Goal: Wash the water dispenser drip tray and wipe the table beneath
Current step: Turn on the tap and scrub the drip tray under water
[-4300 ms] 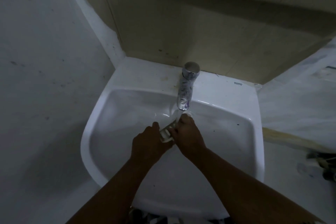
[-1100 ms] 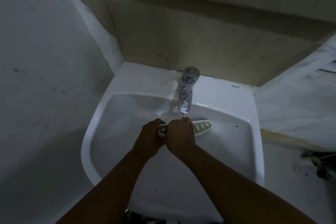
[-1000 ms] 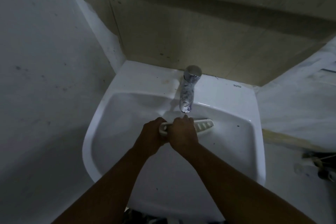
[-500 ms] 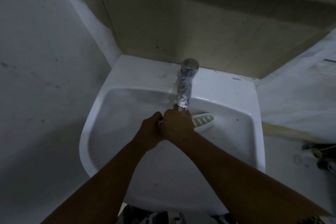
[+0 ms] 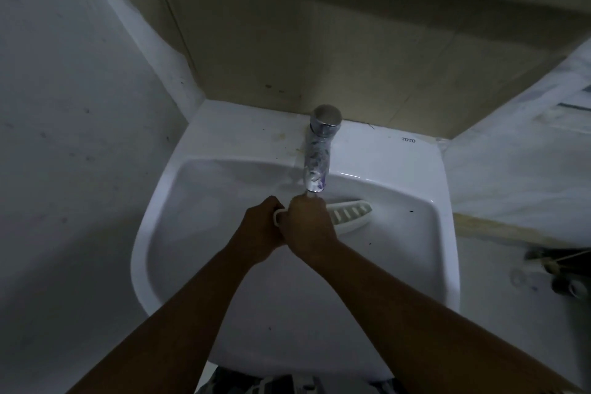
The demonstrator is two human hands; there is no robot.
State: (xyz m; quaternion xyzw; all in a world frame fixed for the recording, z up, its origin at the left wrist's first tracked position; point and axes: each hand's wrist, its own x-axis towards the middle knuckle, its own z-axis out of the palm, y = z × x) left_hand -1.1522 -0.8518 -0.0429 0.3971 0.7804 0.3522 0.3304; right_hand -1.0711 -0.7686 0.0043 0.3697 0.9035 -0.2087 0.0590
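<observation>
The white slotted drip tray [image 5: 350, 213] is held inside the white sink [image 5: 198, 189], just below the chrome tap [image 5: 318, 157]. My left hand [image 5: 259, 230] grips the tray's left end, where a bit of white rim shows between the fingers. My right hand [image 5: 308, 227] lies over the tray's middle, right under the spout, and hides that part. The tray's right end with its slots sticks out to the right of my right hand. Whether water runs from the tap is too dim to tell.
The sink sits in a corner, with a grey wall [image 5: 64, 137] on the left and a beige board [image 5: 319, 51] behind. A plastic-covered surface [image 5: 518, 176] lies to the right, with small dark objects [image 5: 559, 269] on it.
Over the last second both hands stayed on the tray under the spout. My right hand slid slightly along the tray, and the camera view shifted a little.
</observation>
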